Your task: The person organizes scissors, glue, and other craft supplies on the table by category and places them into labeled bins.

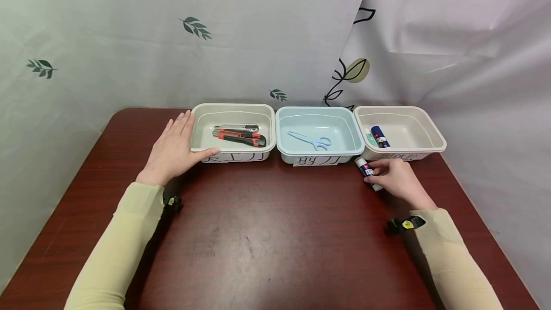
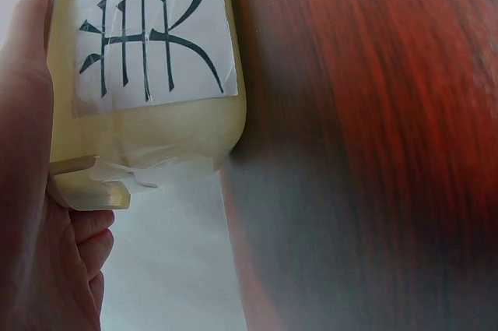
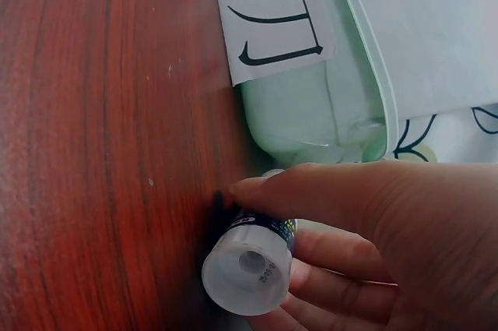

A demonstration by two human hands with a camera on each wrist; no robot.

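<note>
My right hand (image 1: pixel 398 178) pinches a glue stick (image 1: pixel 365 167) with a dark blue label between thumb and fingers, low over the table in front of the right bin. Its white hollow end (image 3: pixel 249 272) faces the right wrist camera. My left hand (image 1: pixel 173 147) lies with straight fingers along the left side of the left beige bin (image 1: pixel 195 130), thumb over its front rim. Several utility knives (image 1: pixel 241 137) lie in that bin. Light blue scissors (image 1: pixel 312 140) rest in the middle blue bin (image 1: pixel 353 133). Another blue glue stick (image 1: pixel 380 136) and a small green-and-white item (image 1: pixel 370 139) lie in the right beige bin (image 1: pixel 430 133).
The three bins stand side by side at the back of a dark red-brown wooden table (image 1: pixel 258 233). Each has a paper label with characters on its front, such as the middle label (image 1: pixel 316 160). A pale curtain (image 1: pixel 258 37) with leaf prints hangs behind.
</note>
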